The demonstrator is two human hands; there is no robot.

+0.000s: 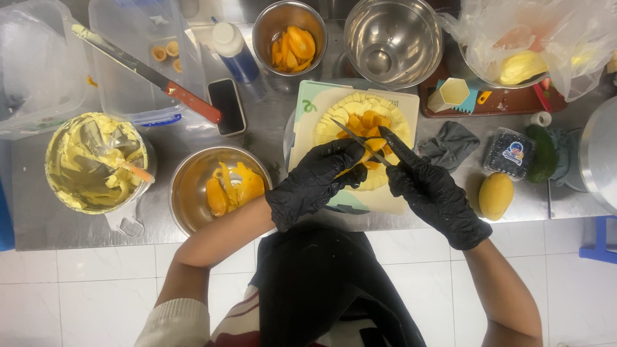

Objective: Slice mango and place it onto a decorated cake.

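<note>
Both my hands wear black gloves. My right hand [429,191] grips a small dark knife [357,139] whose blade points left across a round cake [363,138] ringed with pale yellow slices and filled with orange mango pieces. My left hand [319,177] rests on the near side of the cake, fingers curled on an orange mango piece under the blade. The cake sits on a pale board [307,109].
A steel bowl of mango peel [215,186] sits left of my hands, a bowl of yellow cream [90,160] further left. Behind: a bowl of mango slices [290,40], an empty steel bowl [393,38], a red-handled knife [154,77], a phone [227,106]. A whole mango [496,195] lies right.
</note>
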